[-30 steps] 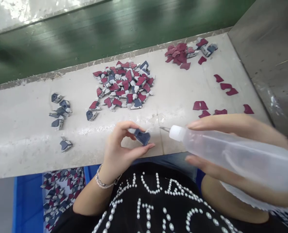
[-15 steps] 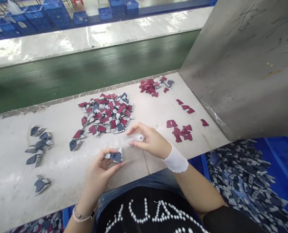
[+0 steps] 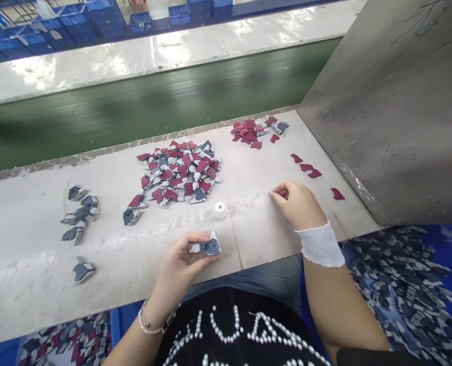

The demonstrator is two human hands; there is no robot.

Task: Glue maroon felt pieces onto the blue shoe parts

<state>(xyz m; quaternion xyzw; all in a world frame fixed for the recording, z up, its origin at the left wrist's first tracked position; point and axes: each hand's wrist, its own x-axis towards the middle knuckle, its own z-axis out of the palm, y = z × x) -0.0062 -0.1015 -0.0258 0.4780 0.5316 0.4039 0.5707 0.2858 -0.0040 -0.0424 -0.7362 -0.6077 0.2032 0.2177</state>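
My left hand [image 3: 183, 264] pinches a small dark-blue and white cut piece [image 3: 209, 246] near the front edge of the white worktable [image 3: 27, 284]. My right hand [image 3: 298, 203], with a white mesh cuff at the wrist, rests curled over loose maroon pieces at the right; its fingertips pinch at a maroon piece [image 3: 282, 193]. A clear squeeze bottle [image 3: 220, 209] stands on the table between the hands, seen from above by its white cap. Just beyond it lies a heap of maroon, blue and white joined pieces [image 3: 178, 170].
Several blue-grey pieces [image 3: 79, 213] lie at the left. A maroon pile [image 3: 248, 132] and loose maroon pieces [image 3: 309, 169] sit at the right. A grey metal panel [image 3: 393, 101] walls the right side. A green conveyor [image 3: 134, 107] runs behind. Blue bins of pieces [image 3: 401, 284] stand below.
My right hand let go of the bottle, which now stands on the table, and moved right onto the maroon pieces. My left hand still holds the blue piece.
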